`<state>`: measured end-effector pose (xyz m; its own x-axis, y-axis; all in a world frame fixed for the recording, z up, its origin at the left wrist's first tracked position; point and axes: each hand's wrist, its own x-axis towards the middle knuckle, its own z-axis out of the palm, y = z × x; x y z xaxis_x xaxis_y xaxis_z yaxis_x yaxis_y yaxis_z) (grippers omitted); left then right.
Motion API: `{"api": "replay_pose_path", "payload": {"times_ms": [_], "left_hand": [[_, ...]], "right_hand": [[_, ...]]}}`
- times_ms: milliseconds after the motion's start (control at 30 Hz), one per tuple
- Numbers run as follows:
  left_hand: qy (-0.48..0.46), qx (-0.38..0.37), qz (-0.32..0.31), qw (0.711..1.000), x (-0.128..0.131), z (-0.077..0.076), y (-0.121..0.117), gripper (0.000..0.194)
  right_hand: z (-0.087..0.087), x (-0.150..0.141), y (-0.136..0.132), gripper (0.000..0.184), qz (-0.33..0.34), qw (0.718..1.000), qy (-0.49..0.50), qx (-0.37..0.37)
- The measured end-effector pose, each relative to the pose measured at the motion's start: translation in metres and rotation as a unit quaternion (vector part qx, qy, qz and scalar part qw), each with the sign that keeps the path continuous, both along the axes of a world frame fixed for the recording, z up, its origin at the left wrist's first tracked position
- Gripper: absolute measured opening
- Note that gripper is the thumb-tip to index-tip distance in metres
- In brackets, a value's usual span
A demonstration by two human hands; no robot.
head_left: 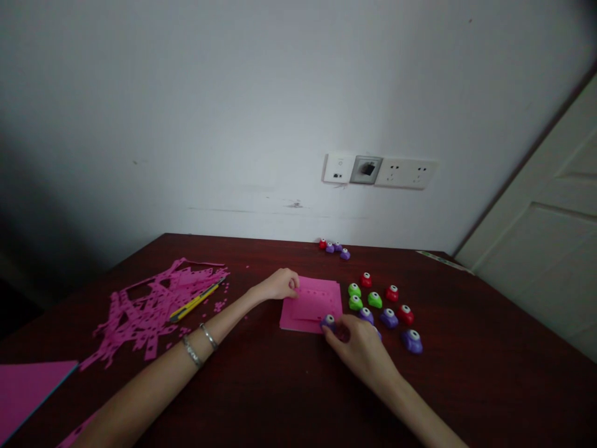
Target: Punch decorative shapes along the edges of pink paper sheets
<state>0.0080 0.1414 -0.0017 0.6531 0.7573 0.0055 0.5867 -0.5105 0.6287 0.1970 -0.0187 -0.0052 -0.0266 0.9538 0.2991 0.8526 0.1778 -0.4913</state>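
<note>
A small stack of pink paper squares (311, 305) lies on the dark red table (466, 386). My left hand (280, 285) rests on its far left corner with the fingers curled onto the top sheet. My right hand (361, 348) is closed round a small purple craft punch (328, 322) at the stack's near right edge. Several more punches lie just right of the stack: green ones (355, 297), red ones (392, 293) and purple ones (412, 340).
A heap of cut pink paper strips (149, 308) lies at the left with a yellow utility knife (192, 303) on it. A pink sheet (28, 389) sits at the near left corner. Small punches (333, 247) stand by the wall under sockets (380, 170). A door (545, 224) is at the right.
</note>
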Motion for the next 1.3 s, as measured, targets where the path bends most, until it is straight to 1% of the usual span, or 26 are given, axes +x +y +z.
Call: {"api": "replay_pose_path", "payload": {"times_ms": [67, 200, 367, 467, 633, 900, 1067, 1300], "left_hand": [[-0.022, -0.029, 0.015, 0.999, -0.001, 0.000, 0.001, 0.012], [-0.078, -0.082, 0.025, 0.993, -0.004, 0.003, 0.003, 0.018], [-0.167, -0.136, 0.044, 0.976, -0.008, 0.010, 0.000, 0.017], [-0.202, -0.159, 0.065, 0.964, -0.010, 0.010, -0.001, 0.015], [-0.214, -0.179, 0.086, 0.956, -0.011, 0.007, -0.002, 0.014], [-0.231, -0.219, 0.075, 0.945, -0.014, 0.013, -0.009, 0.017], [-0.235, -0.236, 0.068, 0.941, -0.012, 0.013, -0.012, 0.017], [-0.233, -0.239, 0.060, 0.941, -0.010, 0.014, -0.016, 0.017]], "right_hand": [[0.001, 0.000, 0.000, 0.025, 0.000, 1.000, -0.003, -0.002], [0.003, 0.001, 0.000, 0.028, -0.003, 1.000, -0.006, -0.009], [0.005, 0.005, 0.000, 0.029, -0.004, 1.000, -0.002, -0.005], [0.004, 0.008, 0.002, 0.028, -0.002, 1.000, 0.008, 0.004], [0.003, 0.010, 0.005, 0.028, -0.010, 1.000, 0.014, 0.009], [0.003, 0.013, 0.004, 0.029, -0.052, 0.998, -0.035, 0.004], [0.001, 0.012, 0.004, 0.029, -0.056, 0.997, -0.048, 0.017], [-0.003, 0.012, 0.004, 0.027, -0.058, 0.995, -0.082, 0.025]]}}
